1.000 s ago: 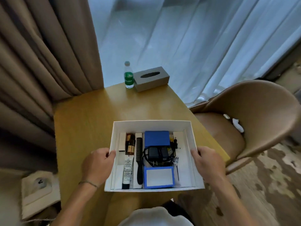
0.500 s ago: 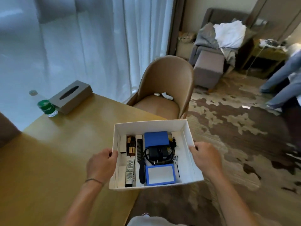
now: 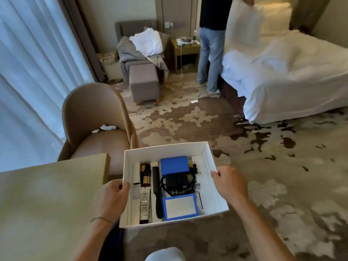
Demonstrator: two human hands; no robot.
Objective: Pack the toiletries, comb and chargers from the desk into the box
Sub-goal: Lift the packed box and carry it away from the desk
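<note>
We grip the box [image 3: 167,149] by its side walls, left hand [image 3: 111,199] and right hand [image 3: 228,184], comb [image 3: 157,191] inside.

I see the white box [image 3: 167,149] held off the counter [image 3: 47,194], above the carpet, my left hand [image 3: 111,198] gripping its left wall and my right hand [image 3: 228,183] its right wall. Inside lie a black comb [image 3: 156,191], a black charger [image 3: 177,182] and two blue cases.
</note>
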